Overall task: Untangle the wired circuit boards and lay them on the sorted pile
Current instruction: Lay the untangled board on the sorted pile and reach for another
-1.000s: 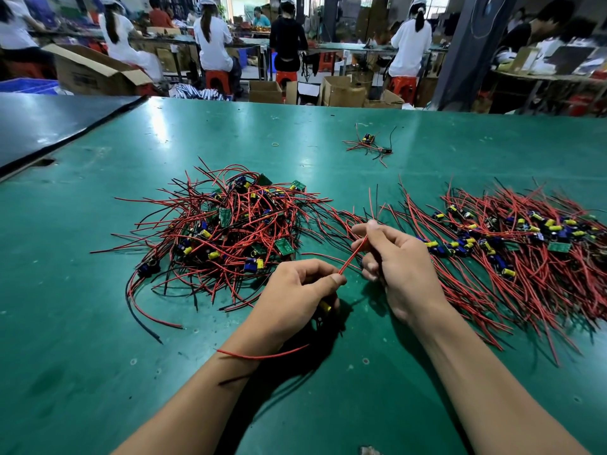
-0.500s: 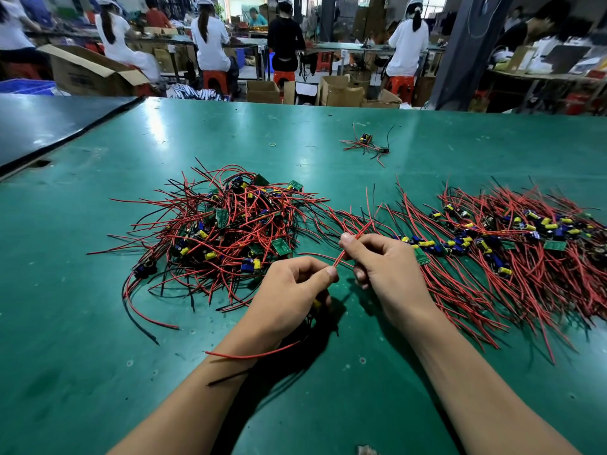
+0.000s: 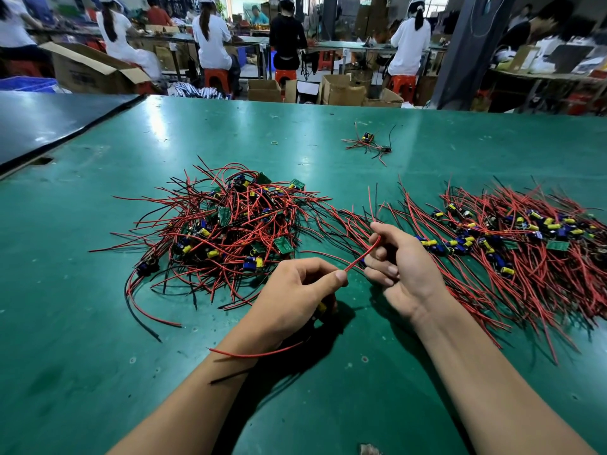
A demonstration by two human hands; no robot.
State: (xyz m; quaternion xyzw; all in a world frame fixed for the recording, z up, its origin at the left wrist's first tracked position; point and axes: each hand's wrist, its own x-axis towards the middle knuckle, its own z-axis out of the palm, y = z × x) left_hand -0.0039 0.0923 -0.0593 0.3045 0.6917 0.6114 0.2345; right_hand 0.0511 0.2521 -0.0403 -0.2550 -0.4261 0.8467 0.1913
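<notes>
red wire (image 3: 363, 254) between both hands

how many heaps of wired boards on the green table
3: a tangled heap left, a sorted pile right, a small clump farther back. The left hand and right hand hold one more board, mostly hidden.

Green table (image 3: 98, 323) bears tangled heap (image 3: 226, 231), sorted pile (image 3: 525, 244).
</notes>
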